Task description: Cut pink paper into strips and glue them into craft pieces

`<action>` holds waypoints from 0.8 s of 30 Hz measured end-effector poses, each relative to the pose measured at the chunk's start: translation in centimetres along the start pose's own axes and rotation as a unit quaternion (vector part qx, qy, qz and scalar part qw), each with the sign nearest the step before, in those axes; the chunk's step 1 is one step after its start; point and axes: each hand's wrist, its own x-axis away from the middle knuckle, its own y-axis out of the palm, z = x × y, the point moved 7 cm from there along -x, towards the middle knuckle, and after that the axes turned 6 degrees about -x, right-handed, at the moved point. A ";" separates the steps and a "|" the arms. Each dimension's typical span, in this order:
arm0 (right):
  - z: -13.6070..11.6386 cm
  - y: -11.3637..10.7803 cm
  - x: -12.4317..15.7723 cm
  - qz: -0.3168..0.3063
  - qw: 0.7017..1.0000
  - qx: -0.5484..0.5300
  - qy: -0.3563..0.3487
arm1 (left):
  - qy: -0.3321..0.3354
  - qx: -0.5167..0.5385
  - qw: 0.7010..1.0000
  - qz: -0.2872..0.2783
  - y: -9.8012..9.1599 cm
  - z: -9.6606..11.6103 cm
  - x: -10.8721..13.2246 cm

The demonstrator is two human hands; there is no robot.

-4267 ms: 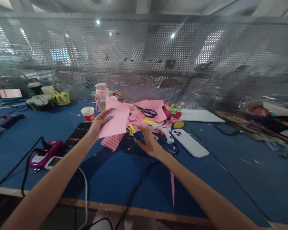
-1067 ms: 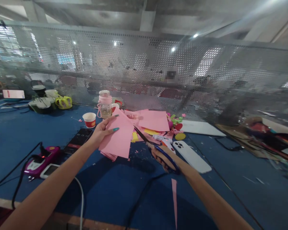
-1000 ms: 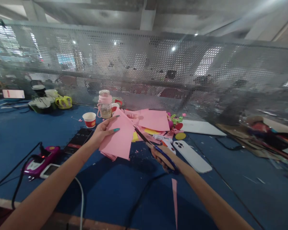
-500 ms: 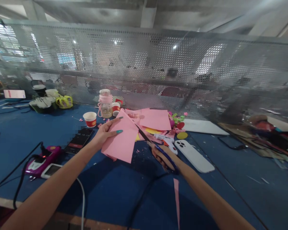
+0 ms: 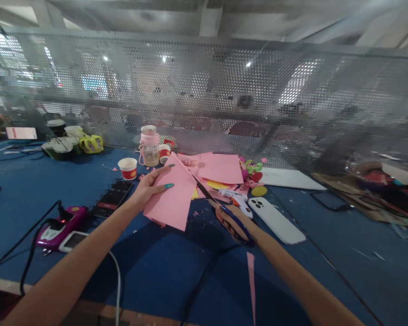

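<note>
A perforated metal screen (image 5: 122, 108) stands behind a blue worktop (image 5: 149, 280), on which a clear bottle (image 5: 150, 151) stands upright, some pale yellowish liquid in its lower part. Left of the bottle and nearer the person is a red and white paper cup (image 5: 128, 169), rim upward, its inside too shallowly seen to show any contents; a second paper cup (image 5: 164, 154) sits just right of the bottle, its contents hidden too. In front of the bottle and to its right is a sheet of pink paper (image 5: 175, 199), pinched between the thumb and fingers of the left hand (image 5: 150, 188). Farther right of the bottle, the right hand (image 5: 228, 222) grips the scissors (image 5: 209, 195) by their handles, blades at the sheet's right edge; whether they bite into it is unclear.
</note>
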 end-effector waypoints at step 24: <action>0.7 0.1 -0.9 -0.029 0.999 0.022 0.021 | 0.016 -0.017 1.000 -0.014 0.2 0.3 0.1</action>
